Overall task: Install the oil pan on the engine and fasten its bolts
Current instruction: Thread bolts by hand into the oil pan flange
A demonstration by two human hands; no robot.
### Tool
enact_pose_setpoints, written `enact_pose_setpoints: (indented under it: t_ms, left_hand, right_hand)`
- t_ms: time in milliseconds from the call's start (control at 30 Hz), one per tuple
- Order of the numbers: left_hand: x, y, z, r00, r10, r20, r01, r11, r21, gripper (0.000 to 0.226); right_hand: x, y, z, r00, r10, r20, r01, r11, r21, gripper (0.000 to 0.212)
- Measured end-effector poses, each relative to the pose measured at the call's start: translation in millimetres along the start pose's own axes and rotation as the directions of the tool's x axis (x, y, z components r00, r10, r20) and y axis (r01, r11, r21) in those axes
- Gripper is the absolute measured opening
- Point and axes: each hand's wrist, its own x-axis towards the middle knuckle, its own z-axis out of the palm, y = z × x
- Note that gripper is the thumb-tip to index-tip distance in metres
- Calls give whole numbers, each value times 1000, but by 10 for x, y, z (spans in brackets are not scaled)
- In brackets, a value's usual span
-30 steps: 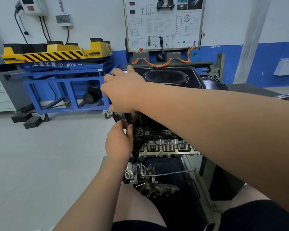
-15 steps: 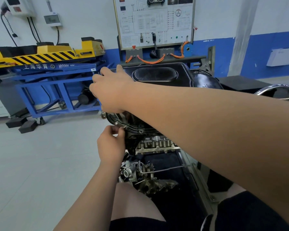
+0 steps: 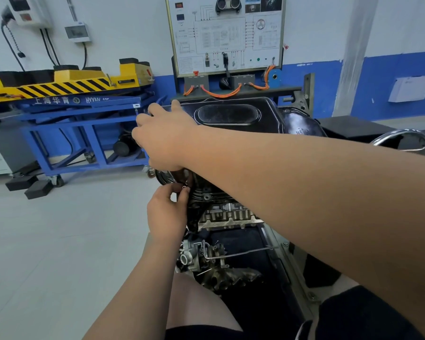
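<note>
The black oil pan (image 3: 228,115) lies bottom-up on top of the engine (image 3: 228,214), which hangs on a stand in front of me. My right hand (image 3: 165,136) reaches across and grips the pan's left end, fingers curled over its edge. Below it, my left hand (image 3: 167,212) pinches a small silver bolt (image 3: 184,186) at the pan's left flange. The flange under my right hand is mostly hidden.
A blue lift cart (image 3: 79,133) with a yellow striped top stands to the left. A wiring training board (image 3: 227,35) stands behind the engine. A chrome ring (image 3: 402,141) sits at the right. Grey floor stretches to the left.
My left hand has stayed at the pan's left flange, its fingertips shifting slightly around the bolt. My right hand keeps its hold on the pan. My head moved a little.
</note>
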Motion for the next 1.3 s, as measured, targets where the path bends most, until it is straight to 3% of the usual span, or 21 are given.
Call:
enact_pose_setpoints:
  t_ms: [100,333,600,833,967,1300]
  left_hand:
    - [-9,-23,7,999,-50,-3,50,996,-74,8]
    - [6,-69,26,988,151,-6,-151,986,68,11]
    - [-18,-52,73,999,-15,-52,12,998,-68,10]
    - [44,-27,34,995,-103,8,103,974,-200,18]
    - [-31,-39,63,985,-172,28,172,931,-323,8]
    - [-95,11,95,971,-235,-39,207,915,-347,16]
  right_hand:
    - [8,9,14,1000,-2,-12,2,1000,7,37]
    - [23,8,15,1000,4,-13,-3,1000,20,37]
    - [22,6,11,1000,5,-14,-4,1000,23,36]
    - [29,-2,13,1000,15,-10,-14,999,34,32]
    - [24,-9,19,1000,21,-13,-20,999,30,33]
    - [16,-17,44,999,37,-29,-35,997,68,31]
